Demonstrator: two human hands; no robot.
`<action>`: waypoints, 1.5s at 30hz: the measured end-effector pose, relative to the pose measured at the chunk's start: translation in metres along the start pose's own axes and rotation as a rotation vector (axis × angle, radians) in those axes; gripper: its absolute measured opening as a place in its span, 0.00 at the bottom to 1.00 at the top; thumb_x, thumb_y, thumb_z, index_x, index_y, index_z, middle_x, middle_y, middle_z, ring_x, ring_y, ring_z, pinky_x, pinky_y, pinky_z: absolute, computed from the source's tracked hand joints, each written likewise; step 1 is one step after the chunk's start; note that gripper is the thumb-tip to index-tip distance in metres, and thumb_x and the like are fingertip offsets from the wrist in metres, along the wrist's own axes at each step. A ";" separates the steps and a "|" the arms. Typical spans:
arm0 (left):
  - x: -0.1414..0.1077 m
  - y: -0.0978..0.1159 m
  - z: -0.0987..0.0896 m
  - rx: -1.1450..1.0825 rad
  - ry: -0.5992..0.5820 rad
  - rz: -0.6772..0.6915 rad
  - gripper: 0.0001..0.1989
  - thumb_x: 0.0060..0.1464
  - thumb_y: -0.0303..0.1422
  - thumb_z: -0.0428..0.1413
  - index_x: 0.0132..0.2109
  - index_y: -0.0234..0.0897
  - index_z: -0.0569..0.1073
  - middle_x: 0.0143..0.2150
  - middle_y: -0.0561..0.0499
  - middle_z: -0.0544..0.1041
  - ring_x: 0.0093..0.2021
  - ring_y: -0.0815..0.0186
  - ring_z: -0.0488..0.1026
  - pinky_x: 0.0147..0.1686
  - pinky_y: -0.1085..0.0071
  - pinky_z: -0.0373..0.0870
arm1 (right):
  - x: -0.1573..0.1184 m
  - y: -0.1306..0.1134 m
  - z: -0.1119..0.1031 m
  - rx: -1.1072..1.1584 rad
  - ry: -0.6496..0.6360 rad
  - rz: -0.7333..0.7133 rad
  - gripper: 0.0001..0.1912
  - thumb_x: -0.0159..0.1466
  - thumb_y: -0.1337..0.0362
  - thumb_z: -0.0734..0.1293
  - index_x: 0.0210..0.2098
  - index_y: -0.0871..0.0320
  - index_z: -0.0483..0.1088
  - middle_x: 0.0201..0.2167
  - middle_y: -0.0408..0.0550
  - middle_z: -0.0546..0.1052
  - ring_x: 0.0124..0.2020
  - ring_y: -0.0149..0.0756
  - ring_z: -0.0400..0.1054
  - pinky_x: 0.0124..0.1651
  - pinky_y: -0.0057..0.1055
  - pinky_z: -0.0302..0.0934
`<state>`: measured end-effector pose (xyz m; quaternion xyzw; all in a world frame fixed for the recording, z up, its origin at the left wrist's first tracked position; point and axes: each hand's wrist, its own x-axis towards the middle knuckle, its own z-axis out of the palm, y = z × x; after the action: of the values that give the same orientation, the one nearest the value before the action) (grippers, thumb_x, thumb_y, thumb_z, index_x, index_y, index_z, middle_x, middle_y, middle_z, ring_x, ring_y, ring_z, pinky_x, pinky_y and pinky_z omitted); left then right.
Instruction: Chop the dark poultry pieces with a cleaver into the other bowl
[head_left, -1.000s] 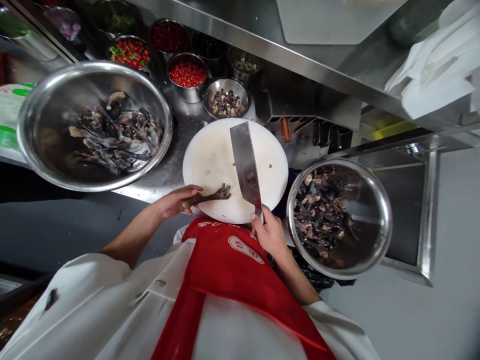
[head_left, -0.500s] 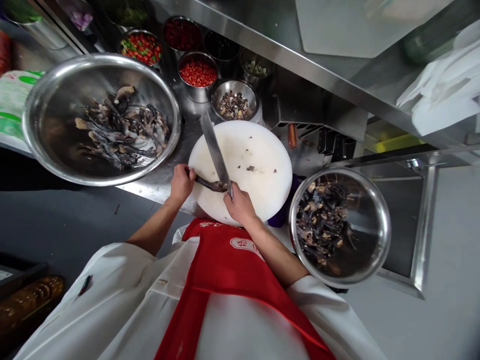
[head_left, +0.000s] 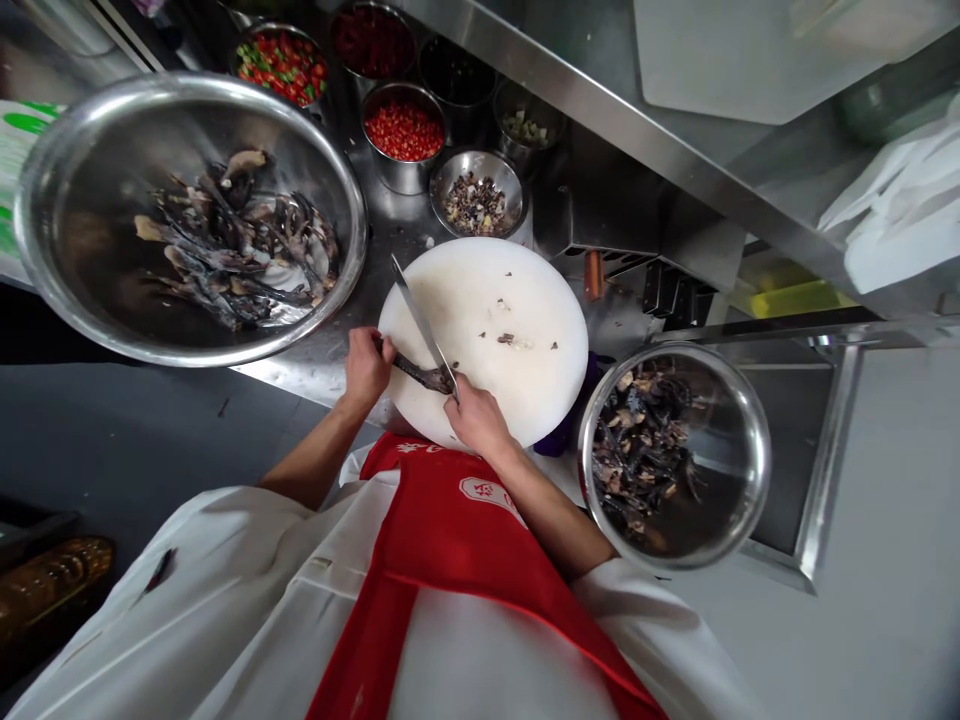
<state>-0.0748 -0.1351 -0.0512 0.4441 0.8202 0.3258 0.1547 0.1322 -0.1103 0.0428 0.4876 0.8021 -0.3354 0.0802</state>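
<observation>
At the left edge of a round white cutting board [head_left: 525, 380], my left hand [head_left: 367, 370] is closed on the end of a long dark piece of meat [head_left: 416, 373]. My right hand [head_left: 476, 415] grips a cleaver [head_left: 421, 322] near its heel, the handle hidden in the fist. The blade points up and left, its near end against the right end of the dark piece. A few small scraps [head_left: 506, 339] lie on the board. To the left is a large steel bowl [head_left: 75, 310] with several dark pieces; a second steel bowl [head_left: 739, 500] with more stands at the right.
Behind the board stand a small bowl of chopped bits [head_left: 476, 205], a pot of chopped red chilli [head_left: 405, 130] and several other pots. A knife rack [head_left: 615, 215] is at the back right, under a steel shelf [head_left: 600, 110]. A sink edge [head_left: 829, 470] shows at the right.
The cleaver blade has turned, showing a narrower face, and its tip sits lower and further left. Both hands keep their holds. The whole view has shifted slightly.
</observation>
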 end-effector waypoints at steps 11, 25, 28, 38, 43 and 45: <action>-0.004 0.028 -0.025 -0.221 -0.192 0.163 0.12 0.57 0.39 0.54 0.45 0.38 0.68 0.37 0.49 0.70 0.34 0.68 0.68 0.37 0.69 0.68 | 0.004 0.047 -0.006 0.501 0.177 0.190 0.10 0.63 0.59 0.56 0.40 0.54 0.65 0.14 0.35 0.67 0.16 0.33 0.65 0.24 0.26 0.59; -0.026 0.019 -0.008 -0.097 -0.160 0.458 0.15 0.57 0.37 0.55 0.50 0.37 0.69 0.48 0.43 0.70 0.49 0.59 0.69 0.50 0.60 0.68 | -0.037 0.040 -0.005 0.533 0.314 0.101 0.16 0.64 0.56 0.59 0.47 0.56 0.66 0.18 0.38 0.70 0.20 0.33 0.66 0.28 0.27 0.61; -0.043 0.013 0.007 -0.063 -0.103 0.414 0.17 0.57 0.39 0.56 0.50 0.36 0.70 0.48 0.42 0.71 0.51 0.58 0.68 0.51 0.59 0.67 | -0.029 0.037 0.006 0.341 0.247 0.020 0.18 0.64 0.59 0.58 0.50 0.57 0.67 0.26 0.44 0.75 0.26 0.36 0.70 0.33 0.29 0.62; -0.060 0.020 0.013 -0.053 -0.100 0.404 0.07 0.58 0.33 0.54 0.43 0.39 0.75 0.45 0.44 0.73 0.50 0.59 0.67 0.52 0.57 0.64 | -0.046 -0.004 -0.056 0.165 0.459 -0.050 0.24 0.67 0.54 0.54 0.58 0.57 0.62 0.38 0.52 0.77 0.40 0.44 0.71 0.45 0.36 0.63; -0.059 0.019 0.016 -0.061 -0.130 0.395 0.07 0.58 0.34 0.54 0.42 0.40 0.75 0.44 0.44 0.73 0.49 0.59 0.67 0.52 0.57 0.63 | -0.023 -0.002 -0.027 0.028 0.199 -0.020 0.21 0.67 0.60 0.54 0.56 0.58 0.62 0.39 0.55 0.77 0.41 0.47 0.72 0.43 0.37 0.62; -0.059 0.019 0.016 -0.061 -0.136 0.401 0.08 0.58 0.34 0.54 0.42 0.40 0.75 0.44 0.44 0.73 0.48 0.60 0.67 0.52 0.58 0.63 | -0.010 0.002 -0.014 -0.066 0.061 -0.015 0.19 0.66 0.64 0.54 0.55 0.59 0.62 0.36 0.55 0.78 0.38 0.47 0.73 0.40 0.36 0.61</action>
<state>-0.0213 -0.1700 -0.0520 0.6144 0.6928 0.3441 0.1551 0.1421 -0.1083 0.0568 0.4885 0.8185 -0.2944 0.0692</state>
